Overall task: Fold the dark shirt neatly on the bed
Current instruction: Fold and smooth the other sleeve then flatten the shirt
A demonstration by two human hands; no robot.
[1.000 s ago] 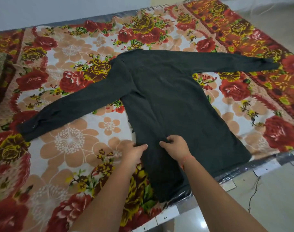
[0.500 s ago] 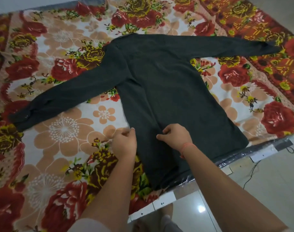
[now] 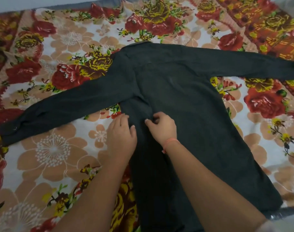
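The dark shirt (image 3: 184, 104) lies flat on the bed, collar at the far side, both long sleeves stretched out left and right. Its left side edge is folded inward along the body. My left hand (image 3: 121, 136) rests palm down on that folded left edge, fingers pressing the cloth. My right hand (image 3: 161, 127) sits just to its right on the shirt's body, with fingers curled and pinching a small ridge of fabric below the left armpit. A thin orange band circles my right wrist.
A floral bedsheet (image 3: 52, 151) with red, yellow and peach flowers covers the bed. A red-orange patterned border (image 3: 268, 27) runs along the far right. The bed's near edge (image 3: 277, 216) shows at the lower right, under the shirt hem.
Both hands have slid up the shirt's left side, from near the hem toward the armpit. The camera has come closer and lower over the shirt.
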